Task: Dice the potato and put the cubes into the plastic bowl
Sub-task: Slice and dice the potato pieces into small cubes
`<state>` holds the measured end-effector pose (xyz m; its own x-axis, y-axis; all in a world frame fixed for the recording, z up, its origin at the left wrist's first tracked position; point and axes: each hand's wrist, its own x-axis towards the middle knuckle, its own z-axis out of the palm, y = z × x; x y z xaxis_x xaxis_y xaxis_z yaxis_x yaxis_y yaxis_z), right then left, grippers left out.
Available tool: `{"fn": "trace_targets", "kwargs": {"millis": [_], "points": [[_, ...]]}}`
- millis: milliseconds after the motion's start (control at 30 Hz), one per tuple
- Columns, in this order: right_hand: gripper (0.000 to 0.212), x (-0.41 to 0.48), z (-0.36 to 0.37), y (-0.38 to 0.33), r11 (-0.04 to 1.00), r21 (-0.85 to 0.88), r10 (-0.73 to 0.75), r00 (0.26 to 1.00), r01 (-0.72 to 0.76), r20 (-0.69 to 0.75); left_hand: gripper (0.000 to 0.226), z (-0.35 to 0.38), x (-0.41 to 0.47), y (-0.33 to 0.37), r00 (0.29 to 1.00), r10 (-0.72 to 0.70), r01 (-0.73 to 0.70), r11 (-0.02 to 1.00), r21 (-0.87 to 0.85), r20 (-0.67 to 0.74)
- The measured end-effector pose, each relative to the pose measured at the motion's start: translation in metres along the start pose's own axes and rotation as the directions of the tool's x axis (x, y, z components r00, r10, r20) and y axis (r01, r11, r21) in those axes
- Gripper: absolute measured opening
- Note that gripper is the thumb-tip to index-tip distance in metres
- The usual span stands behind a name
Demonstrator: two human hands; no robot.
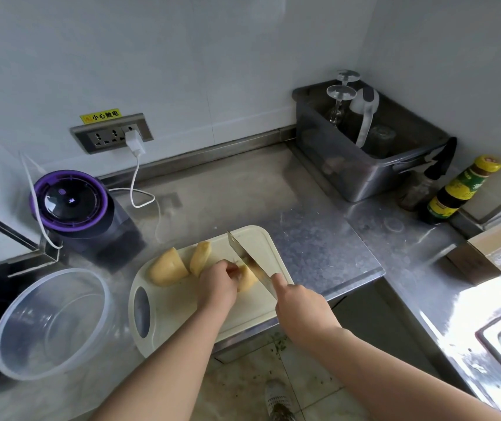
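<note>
Steel counter runs into the grey corner, with a white cutting board at its front edge. Your left hand curls over a potato piece, pinning it to the board. Your right hand grips the knife, whose blade rests against that piece. Two larger pieces lie just behind. Left of the board sits the clear plastic bowl.
</note>
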<state>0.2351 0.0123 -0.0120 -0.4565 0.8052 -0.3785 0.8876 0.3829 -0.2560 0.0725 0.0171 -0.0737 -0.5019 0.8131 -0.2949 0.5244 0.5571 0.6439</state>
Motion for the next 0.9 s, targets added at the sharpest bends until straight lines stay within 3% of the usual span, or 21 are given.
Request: {"fn": "trace_targets", "kwargs": {"millis": [267,467,667,900], "points": [[0.022,0.006,-0.010,0.015,0.992,0.106,0.072,0.993,-0.061,-0.098,0.025,-0.005,0.008,0.005,0.992,-0.051,0.050,0.999,0.013,0.117],[0.024,0.015,-0.009,0.027,0.986,0.119,0.125,0.988,-0.114,-0.090,0.033,-0.002,0.025,0.016,0.979,-0.090,0.094,0.995,-0.016,0.181],[0.025,0.022,-0.011,0.034,0.986,0.117,0.129,0.989,-0.119,-0.075,0.033,-0.001,0.045,0.024,0.982,-0.120,0.085,0.971,0.225,0.144],[0.027,0.032,-0.015,0.042,0.985,0.101,0.148,0.987,-0.142,-0.060,0.035,0.005,0.063,0.032,0.982,-0.119,0.029,0.864,0.502,0.148]]}}
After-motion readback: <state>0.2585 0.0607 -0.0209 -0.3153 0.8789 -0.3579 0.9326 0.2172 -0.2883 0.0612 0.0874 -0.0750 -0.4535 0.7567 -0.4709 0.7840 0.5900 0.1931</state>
